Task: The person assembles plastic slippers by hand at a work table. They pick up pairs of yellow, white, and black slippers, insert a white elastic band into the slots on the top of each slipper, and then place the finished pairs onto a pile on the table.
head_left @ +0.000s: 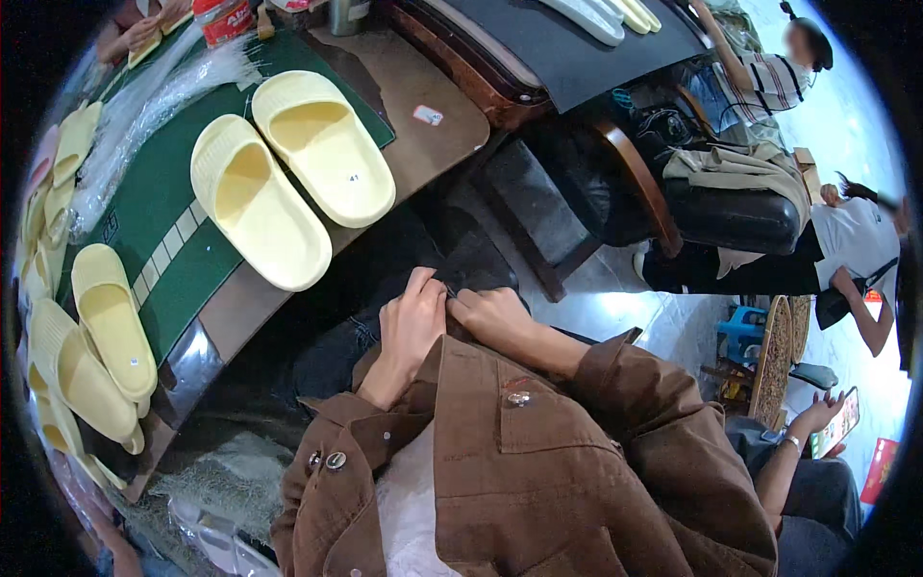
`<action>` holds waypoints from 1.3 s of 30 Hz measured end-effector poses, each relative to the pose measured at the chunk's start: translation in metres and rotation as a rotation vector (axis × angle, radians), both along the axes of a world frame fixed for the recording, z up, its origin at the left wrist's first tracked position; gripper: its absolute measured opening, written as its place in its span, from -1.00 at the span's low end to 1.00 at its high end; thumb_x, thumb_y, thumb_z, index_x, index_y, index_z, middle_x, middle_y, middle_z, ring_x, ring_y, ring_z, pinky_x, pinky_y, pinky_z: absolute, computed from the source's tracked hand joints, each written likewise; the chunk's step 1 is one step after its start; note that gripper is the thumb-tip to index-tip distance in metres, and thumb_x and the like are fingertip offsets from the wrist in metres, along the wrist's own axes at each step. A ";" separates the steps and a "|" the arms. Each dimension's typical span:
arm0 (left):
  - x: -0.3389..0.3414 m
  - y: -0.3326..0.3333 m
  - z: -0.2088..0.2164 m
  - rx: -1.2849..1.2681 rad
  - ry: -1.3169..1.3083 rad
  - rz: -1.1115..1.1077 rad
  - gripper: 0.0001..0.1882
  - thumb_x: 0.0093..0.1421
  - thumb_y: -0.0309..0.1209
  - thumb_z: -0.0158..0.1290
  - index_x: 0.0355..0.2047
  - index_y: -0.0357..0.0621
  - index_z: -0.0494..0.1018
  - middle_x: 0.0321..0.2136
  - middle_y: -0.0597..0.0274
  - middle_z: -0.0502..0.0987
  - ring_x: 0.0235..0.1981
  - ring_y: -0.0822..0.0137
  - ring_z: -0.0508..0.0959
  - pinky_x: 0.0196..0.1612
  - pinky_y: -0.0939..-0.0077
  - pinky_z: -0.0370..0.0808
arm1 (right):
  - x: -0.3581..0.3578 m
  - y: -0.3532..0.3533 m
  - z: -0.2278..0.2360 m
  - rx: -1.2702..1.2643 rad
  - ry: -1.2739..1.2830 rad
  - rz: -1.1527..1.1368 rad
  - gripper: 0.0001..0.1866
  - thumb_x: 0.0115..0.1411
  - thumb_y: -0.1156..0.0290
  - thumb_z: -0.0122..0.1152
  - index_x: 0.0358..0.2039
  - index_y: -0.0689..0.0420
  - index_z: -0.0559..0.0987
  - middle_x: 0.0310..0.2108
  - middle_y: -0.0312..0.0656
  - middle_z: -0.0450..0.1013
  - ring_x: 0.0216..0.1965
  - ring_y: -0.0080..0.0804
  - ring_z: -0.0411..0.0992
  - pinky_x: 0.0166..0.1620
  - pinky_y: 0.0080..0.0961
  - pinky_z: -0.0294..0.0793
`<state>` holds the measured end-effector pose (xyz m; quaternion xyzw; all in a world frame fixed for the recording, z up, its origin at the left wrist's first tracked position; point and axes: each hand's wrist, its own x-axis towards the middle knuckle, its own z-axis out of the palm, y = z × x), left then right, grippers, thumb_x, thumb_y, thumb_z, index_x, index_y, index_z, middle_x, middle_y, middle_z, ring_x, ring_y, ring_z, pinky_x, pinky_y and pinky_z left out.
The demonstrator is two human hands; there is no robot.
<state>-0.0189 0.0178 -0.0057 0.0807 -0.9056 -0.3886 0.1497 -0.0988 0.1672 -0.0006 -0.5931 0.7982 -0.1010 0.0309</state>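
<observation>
Left hand (411, 322) and right hand (492, 313) pinch together over dark lap, fingers narrow; what they hold too small to tell. Risk, judged: small item slips into lap; pale yellow foam slide sandals (288, 183) near bench (423, 154) edge could get knocked off.

pale yellow slippers (288, 178), green mat (159, 192), brown jacket (538, 462)

Matt yellow foam slippers (288, 178)

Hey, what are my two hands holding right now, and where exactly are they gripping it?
Cannot be told. The left hand and right hand meet fingertip to fingertip over dark fabric in the lap; whatever they pinch is too small to make out.
</observation>
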 end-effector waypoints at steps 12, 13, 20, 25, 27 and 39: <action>-0.001 -0.003 0.010 0.084 -0.197 -0.036 -0.93 0.13 -0.47 0.04 -0.44 -0.20 0.48 -0.17 0.14 0.46 -0.35 -0.03 0.57 -0.29 0.12 0.50 | -0.017 0.017 0.061 -0.159 -0.677 -0.511 -0.82 0.17 0.35 0.18 -0.30 0.19 0.58 -0.55 -0.11 0.43 -0.57 -0.46 0.40 -0.49 -0.43 0.36; 0.000 -0.005 0.009 0.085 -0.179 -0.076 -0.93 0.12 -0.47 0.04 -0.43 -0.21 0.48 -0.17 0.11 0.46 -0.28 -0.03 0.55 -0.24 0.13 0.49 | -0.022 0.017 0.073 -0.100 -0.803 -0.605 -0.81 0.17 0.36 0.18 -0.28 0.21 0.58 -0.58 -0.13 0.41 -0.59 -0.56 0.36 -0.51 -0.48 0.32; -0.002 -0.029 0.036 0.755 0.022 -0.134 -0.79 0.14 -0.48 0.06 -0.19 -0.25 0.49 -0.12 0.08 0.48 -0.10 0.25 0.50 -0.04 0.43 0.41 | -0.045 0.008 0.094 -0.244 -1.245 -0.650 -0.79 0.26 0.34 0.12 -0.25 0.23 0.56 -0.57 -0.47 0.36 -0.56 -0.81 0.18 -0.53 -0.73 0.12; -0.003 -0.033 0.063 1.039 -0.109 -0.037 -0.80 0.20 -0.48 0.11 -0.19 -0.31 0.43 -0.34 0.30 0.51 -0.32 0.55 0.48 -0.19 0.64 0.41 | -0.042 -0.016 0.107 -0.269 -1.241 -0.552 -0.80 0.25 0.36 0.13 -0.26 0.25 0.55 -0.56 -0.45 0.38 -0.54 -0.80 0.20 -0.50 -0.73 0.16; -0.001 -0.035 0.068 1.081 -0.057 -0.019 -0.84 0.21 -0.50 0.09 -0.22 -0.30 0.43 -0.35 0.33 0.50 -0.35 0.60 0.45 -0.22 0.69 0.40 | -0.040 -0.022 0.110 -0.273 -1.210 -0.555 -0.80 0.25 0.37 0.13 -0.26 0.26 0.54 -0.55 -0.44 0.38 -0.53 -0.80 0.22 -0.49 -0.73 0.18; 0.034 -0.059 0.179 1.266 0.006 -0.112 -0.92 0.15 -0.57 0.08 -0.33 -0.28 0.43 -0.32 0.24 0.50 -0.21 0.46 0.51 -0.07 0.45 0.45 | -0.007 -0.025 0.211 -0.467 -1.474 -0.330 -0.82 0.25 0.40 0.13 -0.27 0.28 0.54 -0.52 -0.33 0.46 -0.45 -0.66 0.40 -0.40 -0.66 0.37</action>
